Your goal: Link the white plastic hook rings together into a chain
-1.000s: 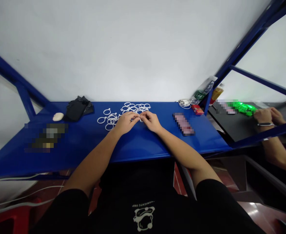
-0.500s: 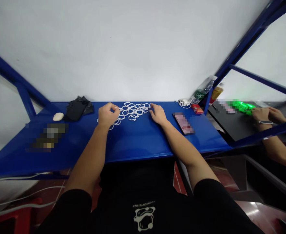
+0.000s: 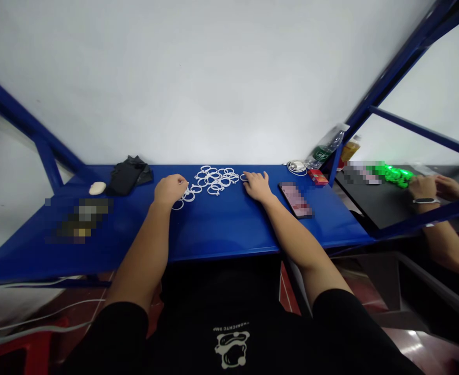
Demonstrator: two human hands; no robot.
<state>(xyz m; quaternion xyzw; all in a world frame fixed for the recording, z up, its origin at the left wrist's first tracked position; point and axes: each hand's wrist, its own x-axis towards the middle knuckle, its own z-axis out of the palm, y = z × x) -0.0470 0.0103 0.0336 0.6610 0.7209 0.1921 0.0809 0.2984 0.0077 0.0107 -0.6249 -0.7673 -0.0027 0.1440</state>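
Several white plastic rings [image 3: 214,180] lie in a loose heap at the back of the blue table [image 3: 221,229]. My left hand [image 3: 169,189] rests at the heap's left end with its fingers curled onto a few rings there [image 3: 184,197]. Whether they grip one is hidden. My right hand [image 3: 257,185] lies on the table at the heap's right end, fingers stretched toward the nearest ring, nothing held.
A phone [image 3: 296,200] lies right of my right hand. A red box [image 3: 317,177], a coiled white cable [image 3: 297,166] and bottles [image 3: 326,144] are at the back right. A black cloth [image 3: 126,174] and pale oval object [image 3: 97,188] sit back left. Another person's hands [image 3: 434,186] work beside green pieces [image 3: 393,174].
My hands were together at the table's middle a second ago. They have parted: the left went to the left end of the rings, the right to the right end.
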